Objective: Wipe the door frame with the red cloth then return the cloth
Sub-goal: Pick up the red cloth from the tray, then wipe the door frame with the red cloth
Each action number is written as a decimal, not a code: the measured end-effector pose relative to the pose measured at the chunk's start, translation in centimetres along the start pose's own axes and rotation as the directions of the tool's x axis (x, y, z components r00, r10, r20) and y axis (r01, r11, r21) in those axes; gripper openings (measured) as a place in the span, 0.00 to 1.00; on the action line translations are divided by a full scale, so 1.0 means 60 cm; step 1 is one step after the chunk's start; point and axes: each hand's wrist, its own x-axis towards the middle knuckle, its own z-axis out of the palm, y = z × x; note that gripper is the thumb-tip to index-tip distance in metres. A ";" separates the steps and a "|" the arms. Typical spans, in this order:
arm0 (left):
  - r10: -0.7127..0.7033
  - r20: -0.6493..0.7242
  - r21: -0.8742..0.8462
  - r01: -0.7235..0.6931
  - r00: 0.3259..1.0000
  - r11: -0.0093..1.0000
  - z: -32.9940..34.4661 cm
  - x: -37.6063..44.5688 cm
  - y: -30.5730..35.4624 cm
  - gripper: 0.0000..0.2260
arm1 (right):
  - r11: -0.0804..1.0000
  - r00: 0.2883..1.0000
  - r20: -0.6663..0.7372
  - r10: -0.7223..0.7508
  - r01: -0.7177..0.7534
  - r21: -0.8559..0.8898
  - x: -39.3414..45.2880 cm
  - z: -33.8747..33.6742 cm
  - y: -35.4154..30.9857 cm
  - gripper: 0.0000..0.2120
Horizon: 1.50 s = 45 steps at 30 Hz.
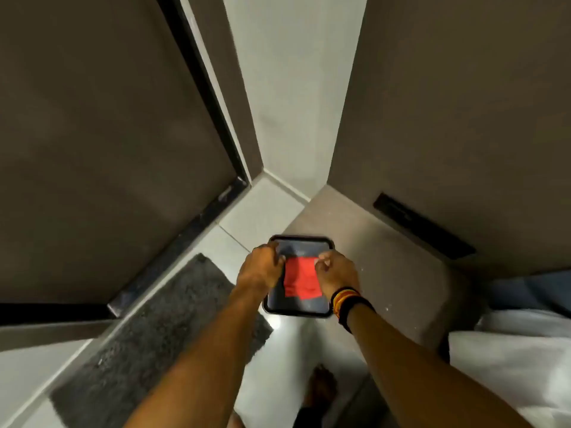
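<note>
A folded red cloth (pixel 301 281) lies flat in a dark rectangular tray (pixel 296 307) below me. My left hand (pixel 261 268) curls over the cloth's left edge, fingertips at its upper left corner. My right hand (pixel 336 271), with a striped band on the wrist, pinches the cloth's upper right corner. Both hands hide the tray's side rims. The black door frame (pixel 197 72) runs up the left, edging a dark brown door (pixel 92 134), out of reach of both hands.
The tray rests on a grey-beige surface (pixel 386 257) against the right wall. A dark grey mat (pixel 148 329) lies on the pale floor by the black threshold (pixel 173 257). My bare foot (pixel 321 387) shows below. White fabric (pixel 509 366) fills the lower right.
</note>
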 end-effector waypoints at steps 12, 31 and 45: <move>-0.264 -0.030 -0.364 0.235 0.964 0.901 0.236 0.149 -0.097 0.11 | 0.980 0.980 -0.006 0.198 -0.198 -0.018 0.164 0.165 0.128 0.17; -0.135 -0.431 -0.774 -0.289 0.892 0.564 -0.088 0.060 -0.021 0.15 | 0.897 0.965 -0.083 -0.249 0.262 0.357 0.046 0.042 -0.184 0.10; -0.109 -0.965 -0.236 -0.614 0.238 0.753 -0.831 -0.426 -0.108 0.11 | 0.424 0.561 -0.167 -0.811 0.760 0.493 -0.465 -0.009 -0.886 0.11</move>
